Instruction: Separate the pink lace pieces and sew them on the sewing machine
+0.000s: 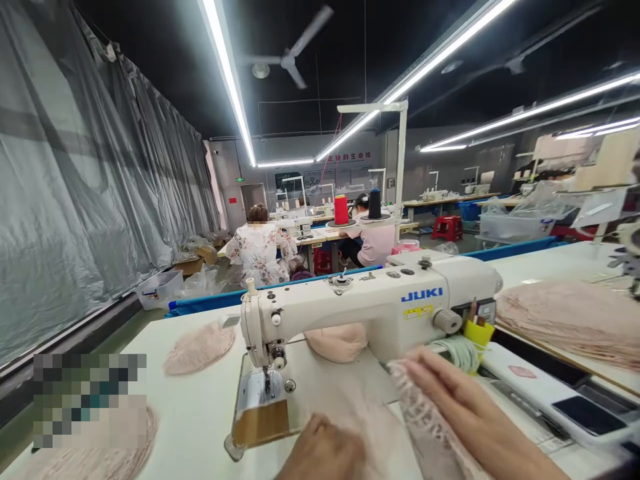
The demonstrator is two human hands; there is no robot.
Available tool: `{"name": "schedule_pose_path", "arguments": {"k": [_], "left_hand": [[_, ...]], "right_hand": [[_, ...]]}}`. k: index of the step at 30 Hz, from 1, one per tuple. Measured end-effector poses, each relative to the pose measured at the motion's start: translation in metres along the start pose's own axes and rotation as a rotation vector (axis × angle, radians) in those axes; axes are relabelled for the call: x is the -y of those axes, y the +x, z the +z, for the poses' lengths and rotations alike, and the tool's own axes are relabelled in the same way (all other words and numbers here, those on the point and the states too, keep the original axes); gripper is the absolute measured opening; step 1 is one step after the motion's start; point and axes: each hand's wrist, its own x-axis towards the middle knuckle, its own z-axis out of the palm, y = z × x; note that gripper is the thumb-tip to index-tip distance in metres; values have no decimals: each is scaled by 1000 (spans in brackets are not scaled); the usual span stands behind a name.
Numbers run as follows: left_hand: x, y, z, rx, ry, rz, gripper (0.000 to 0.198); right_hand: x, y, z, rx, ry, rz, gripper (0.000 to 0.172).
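My right hand [453,397] has its fingers pressed together on a strip of pale pink lace fabric [425,417], to the right of the sewing machine's needle area. A sheer pink part of the fabric [373,420] spreads leftward, blurred by motion. At its left side, my left hand [325,450] is curled closed on the cloth, its fingertips hidden and smeared. The white sewing machine [350,310] stands just beyond both hands. Its presser foot [270,383] is over the metal plate, with no cloth visible under it. A folded pink piece [337,341] lies behind the machine arm.
Pink lace pieces lie in a pile [100,440] at front left, another pink piece [200,347] behind it, and a large stack [570,323] at right. A yellow cup [477,333] and a white box [560,393] stand right of the machine. Other people sit at machines ahead.
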Motion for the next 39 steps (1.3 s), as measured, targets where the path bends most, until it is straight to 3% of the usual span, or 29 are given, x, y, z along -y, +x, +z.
{"name": "schedule_pose_path", "arguments": {"k": [1,3,5,6,8,11,14,17,21,26,32,35,39], "left_hand": [[2,19,2,-1,-219,-237,27],[1,51,-6,-6,-775,-487,46],[-4,67,-25,23,-1209,-539,79],[-7,69,-35,57,-1332,-598,85],[-13,62,-56,114,-1447,-764,72],[-16,36,-89,84,-1462,-1010,59],[-15,8,-123,31,-1394,-1162,55],[-14,-13,-152,19,-1292,-1248,51],[-8,-38,-169,-3,-1271,-1311,52],[16,-53,-177,-13,-1168,-1305,52],[45,-53,-210,-3,-1025,-1164,44],[40,-67,-213,66,-1009,-1166,43],[25,-86,-203,117,-1116,-1212,50]], "right_hand": [[11,6,-1,83,0,-22,36],[29,15,3,190,0,-54,39],[39,18,12,246,21,-70,40],[41,18,16,258,36,-65,40],[42,14,26,288,78,-47,39],[35,3,47,498,324,24,48],[22,-8,77,735,557,115,55],[16,-9,106,803,589,135,55],[23,0,126,826,612,124,55],[48,19,130,847,512,86,46],[82,38,114,530,226,-164,24],[81,26,113,503,128,-214,22],[74,15,124,658,147,-63,30]]}}
